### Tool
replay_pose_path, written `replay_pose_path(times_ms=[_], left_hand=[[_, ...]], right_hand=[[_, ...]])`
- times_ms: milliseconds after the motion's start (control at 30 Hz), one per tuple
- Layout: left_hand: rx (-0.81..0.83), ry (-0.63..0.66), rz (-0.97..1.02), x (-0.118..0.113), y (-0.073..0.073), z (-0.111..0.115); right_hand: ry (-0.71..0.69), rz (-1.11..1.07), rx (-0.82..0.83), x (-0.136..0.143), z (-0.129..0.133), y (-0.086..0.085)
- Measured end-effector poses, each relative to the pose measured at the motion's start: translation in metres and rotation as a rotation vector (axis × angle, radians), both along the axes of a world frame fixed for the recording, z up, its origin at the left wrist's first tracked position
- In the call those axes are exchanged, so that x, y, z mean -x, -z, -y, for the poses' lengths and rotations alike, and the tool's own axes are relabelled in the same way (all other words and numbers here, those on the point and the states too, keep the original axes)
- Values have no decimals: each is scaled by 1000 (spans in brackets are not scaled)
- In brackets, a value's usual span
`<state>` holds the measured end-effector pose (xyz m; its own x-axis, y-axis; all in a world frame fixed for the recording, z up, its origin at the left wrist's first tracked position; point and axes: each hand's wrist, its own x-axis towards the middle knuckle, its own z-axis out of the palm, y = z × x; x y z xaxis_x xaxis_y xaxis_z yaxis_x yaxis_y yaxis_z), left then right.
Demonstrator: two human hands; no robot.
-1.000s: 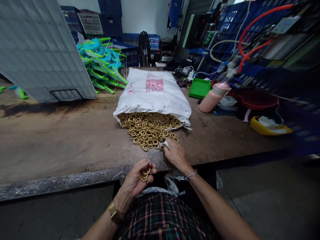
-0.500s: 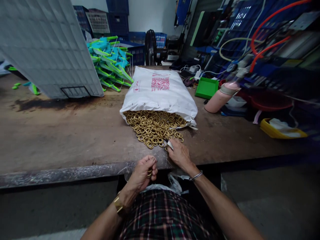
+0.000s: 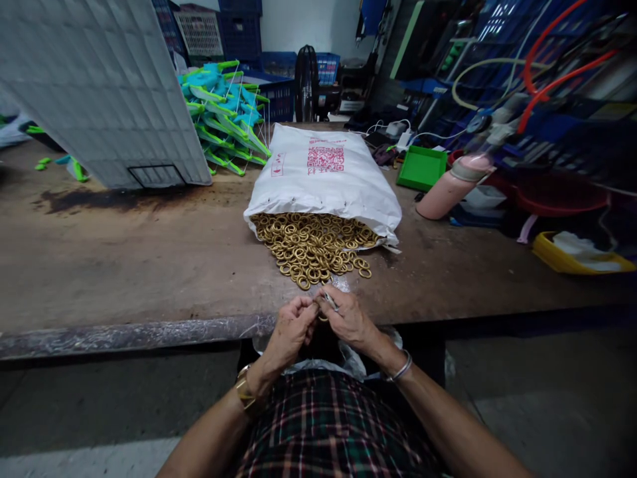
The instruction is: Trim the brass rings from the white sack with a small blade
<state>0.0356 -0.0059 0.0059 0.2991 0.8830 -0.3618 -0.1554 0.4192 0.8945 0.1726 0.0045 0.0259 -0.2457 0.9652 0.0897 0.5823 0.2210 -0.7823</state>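
My left hand (image 3: 292, 326) is closed at the front edge of the table, its thumb and fingers pinched together at the fingertips of my right hand. It holds gold-coloured rings, mostly hidden by the fingers now. My right hand (image 3: 351, 320) is also closed, gripping a small pale metal tool (image 3: 330, 302) whose kind I cannot make out. A gold ring (image 3: 323, 318) shows just below the right fingertips. Beyond both hands, a heap of gold rings (image 3: 303, 255) spills from the mouth of a white woven sack (image 3: 283, 189) lying on its side.
On the wooden table (image 3: 124, 265) a grey ribbed panel (image 3: 109, 99) leans at left, beside green and blue plastic pieces (image 3: 223, 119). To the right are a green tray (image 3: 422, 168), a pink bottle (image 3: 448, 189) and a yellow tray (image 3: 562, 257). A fan (image 3: 306, 83) stands behind.
My right hand has drawn back from the ring heap towards me, and my left hand has risen slightly to meet it. Their fingertips are now together. The camera view has shifted slightly.
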Motion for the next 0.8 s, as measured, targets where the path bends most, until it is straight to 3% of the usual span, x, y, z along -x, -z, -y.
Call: replay_pose_path(times_ms=[233,367,533,667,800], left_hand=[[-35,44,-66,2,0,2],[-138,-52,-130,0,-1,3],[-275,-220,-207,-2,-2,4],[-353,-232,-251,-2,1,5],[-365,-200,-259,-3,3,5]], right_hand=[[40,-65,30,6,2,5],[139,-160,87,7,0,9],[248,-375,330,7,2,18],[213,-566,546,9,6,20],[205,-658,618,11,7,19]])
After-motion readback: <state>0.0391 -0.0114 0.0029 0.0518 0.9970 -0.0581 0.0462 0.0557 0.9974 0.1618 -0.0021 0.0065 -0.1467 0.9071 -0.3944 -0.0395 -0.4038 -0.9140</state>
